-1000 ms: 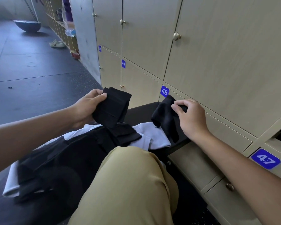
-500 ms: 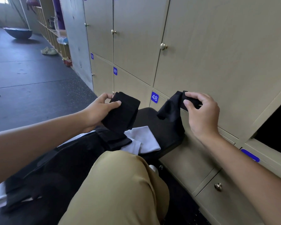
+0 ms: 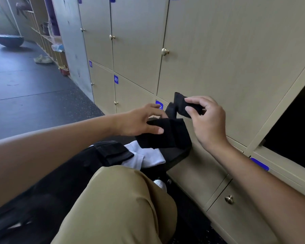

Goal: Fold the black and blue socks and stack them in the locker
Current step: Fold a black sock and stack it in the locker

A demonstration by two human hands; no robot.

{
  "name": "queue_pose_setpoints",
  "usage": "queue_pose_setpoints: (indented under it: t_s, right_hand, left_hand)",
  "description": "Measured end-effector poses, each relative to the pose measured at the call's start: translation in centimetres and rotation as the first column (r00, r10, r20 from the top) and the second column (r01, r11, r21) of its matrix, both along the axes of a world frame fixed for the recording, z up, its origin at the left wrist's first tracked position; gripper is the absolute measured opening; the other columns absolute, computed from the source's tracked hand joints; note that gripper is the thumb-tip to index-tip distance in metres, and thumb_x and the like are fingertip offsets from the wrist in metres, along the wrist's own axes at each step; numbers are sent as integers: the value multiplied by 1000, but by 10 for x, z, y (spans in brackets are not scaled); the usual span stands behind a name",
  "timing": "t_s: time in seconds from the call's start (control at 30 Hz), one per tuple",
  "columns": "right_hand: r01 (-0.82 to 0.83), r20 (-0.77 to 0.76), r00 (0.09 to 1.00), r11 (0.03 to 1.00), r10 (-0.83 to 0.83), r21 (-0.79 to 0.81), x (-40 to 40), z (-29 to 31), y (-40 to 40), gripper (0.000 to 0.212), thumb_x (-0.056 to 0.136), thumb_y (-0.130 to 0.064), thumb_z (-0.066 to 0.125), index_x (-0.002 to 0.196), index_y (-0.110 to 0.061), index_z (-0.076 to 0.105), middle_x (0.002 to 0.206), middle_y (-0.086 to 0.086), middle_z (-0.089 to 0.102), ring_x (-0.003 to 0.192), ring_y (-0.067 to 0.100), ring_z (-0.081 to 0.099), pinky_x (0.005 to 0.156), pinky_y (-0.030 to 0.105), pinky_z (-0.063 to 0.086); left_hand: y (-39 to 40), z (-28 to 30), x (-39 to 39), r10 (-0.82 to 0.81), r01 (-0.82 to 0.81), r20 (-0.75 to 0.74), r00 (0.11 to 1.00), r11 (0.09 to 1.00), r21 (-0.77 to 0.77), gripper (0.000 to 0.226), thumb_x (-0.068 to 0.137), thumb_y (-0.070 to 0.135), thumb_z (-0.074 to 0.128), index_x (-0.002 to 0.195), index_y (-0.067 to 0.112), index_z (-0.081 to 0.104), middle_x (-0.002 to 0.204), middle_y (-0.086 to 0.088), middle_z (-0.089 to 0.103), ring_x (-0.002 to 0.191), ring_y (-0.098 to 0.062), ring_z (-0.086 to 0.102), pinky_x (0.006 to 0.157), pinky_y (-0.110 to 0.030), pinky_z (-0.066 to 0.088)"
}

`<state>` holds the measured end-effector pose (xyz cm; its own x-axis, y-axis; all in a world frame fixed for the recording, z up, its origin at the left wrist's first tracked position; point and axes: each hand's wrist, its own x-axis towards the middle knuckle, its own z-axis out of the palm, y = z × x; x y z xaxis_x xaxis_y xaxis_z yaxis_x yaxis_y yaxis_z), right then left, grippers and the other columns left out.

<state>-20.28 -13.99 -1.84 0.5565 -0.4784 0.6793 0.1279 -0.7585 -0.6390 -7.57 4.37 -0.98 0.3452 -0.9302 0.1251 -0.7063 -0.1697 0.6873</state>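
Note:
My left hand holds a folded black sock between thumb and fingers, above the end of a black bench. My right hand pinches the top of a second black sock, which hangs down and meets the first one. The two hands are close together in front of the closed locker doors. An open locker shows as a dark opening at the right edge. Further black socks and white socks lie on the bench by my knee.
Beige locker doors with brass knobs fill the wall ahead. My knee in tan trousers is in front. A dark rubber floor stretches left, with a shoe rack, white shoes and a blue half-ball far off.
My left hand carried its folded black sock to the right, up to the sock in my right hand. My right hand lifted its sock higher. The view tilted, showing the open locker.

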Motion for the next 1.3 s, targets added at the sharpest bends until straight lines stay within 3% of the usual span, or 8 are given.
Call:
queue_pose_setpoints:
  t_s: [0.23, 0.43, 0.57, 0.7, 0.9, 1.07, 1.2, 1.3]
  right_hand:
    - [-41, -11, 999, 999, 41, -26, -1, 2, 1, 22, 87, -1, 68, 100, -15, 78, 100, -12, 69, 96, -2, 62, 83, 8, 42]
    - [22, -36, 999, 999, -23, -24, -22, 4, -16, 21, 89, -3, 67, 102, -16, 78, 103, -11, 69, 97, 1, 63, 86, 14, 46]
    - [65, -37, 997, 998, -65, -10, -46, 14, -29, 17, 89, -8, 70, 100, -19, 78, 98, -17, 67, 92, -4, 61, 79, 7, 40]
    - [102, -1, 995, 993, -102, 51, -77, 26, -36, 14, 88, -12, 73, 94, -24, 77, 93, -17, 69, 86, 2, 62, 79, 19, 45]
    - [153, -12, 988, 981, -153, 120, -124, 38, -39, 12, 85, -14, 77, 88, -25, 77, 90, -14, 73, 88, 5, 66, 84, 30, 54]
    - [190, -16, 982, 973, -190, 132, -161, 44, -42, 12, 85, -13, 77, 87, -25, 76, 89, -16, 72, 91, 6, 67, 86, 33, 55]
    - [176, 14, 984, 975, -179, 137, -185, 46, -44, 22, 83, -8, 78, 87, -21, 61, 85, -12, 69, 90, 10, 67, 84, 27, 53]
    - [156, -16, 988, 981, -155, 119, -198, 44, -41, 27, 81, -4, 79, 87, -19, 57, 86, -8, 72, 92, 8, 68, 84, 19, 50]
  left_hand:
    - [-19, -11, 3, 54, -61, -109, 993, 996, -62, 15, 96, 5, 68, 110, 1, 68, 103, -8, 71, 94, -8, 66, 96, -32, 54]
    - [-9, -19, 5, 173, -187, -195, 965, 981, -54, 7, 94, 9, 71, 100, 11, 68, 102, -10, 76, 89, -17, 72, 90, -39, 60]
    - [0, -16, -5, 203, -223, -284, 937, 974, -38, 4, 95, 11, 70, 96, 13, 67, 91, -3, 77, 82, -21, 75, 69, -29, 59]
    - [-3, -8, -25, 228, -256, -367, 902, 966, -30, 9, 97, 15, 68, 100, 8, 64, 96, -11, 76, 81, -25, 75, 66, -28, 59]
    - [-33, 7, -55, 252, -286, -454, 854, 958, -5, 27, 96, 22, 69, 110, 3, 58, 103, -20, 75, 96, -45, 71, 91, -56, 55]
    - [-56, 21, -90, 219, -226, -530, 819, 973, 53, 56, 70, 48, 81, 110, 12, 65, 102, -17, 76, 94, -39, 74, 94, -57, 54]
    - [-82, 28, -119, 173, -183, -683, 710, 981, 58, 30, 98, 27, 62, 116, 2, 67, 102, -23, 76, 91, -41, 75, 92, -55, 57]
    - [-96, 30, -145, 181, -146, -779, 600, 983, 115, 34, 100, 30, 57, 113, 2, 71, 103, -20, 77, 90, -35, 76, 89, -45, 56]
